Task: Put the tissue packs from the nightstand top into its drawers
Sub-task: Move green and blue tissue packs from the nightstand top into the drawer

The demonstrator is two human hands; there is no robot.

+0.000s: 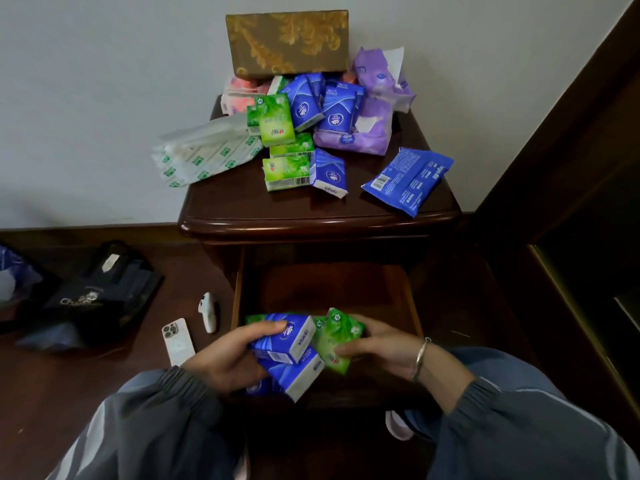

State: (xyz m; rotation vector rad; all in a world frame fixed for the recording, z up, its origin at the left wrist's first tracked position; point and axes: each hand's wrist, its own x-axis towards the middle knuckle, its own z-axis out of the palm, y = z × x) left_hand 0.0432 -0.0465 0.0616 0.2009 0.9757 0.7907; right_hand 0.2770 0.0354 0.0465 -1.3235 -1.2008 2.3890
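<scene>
The dark wooden nightstand (242, 206) has its upper drawer (332, 285) pulled out toward me. Over the drawer's front, my left hand (228, 355) grips a blue tissue pack (287, 336), with another blue pack (294, 372) under it. My right hand (377, 344) holds a green tissue pack (337, 337). On the nightstand top lies a heap of green packs (277, 121), blue packs (334, 109), purple soft packs (363, 133), a pink pack (239, 91) and a flat blue wipes pack (408, 180).
A gold patterned tissue box (287, 41) stands against the wall behind the heap. A white-green plastic bag (204, 154) hangs off the top's left edge. On the floor to the left lie a phone (177, 341), a white remote (209, 311) and a dark bag (93, 292).
</scene>
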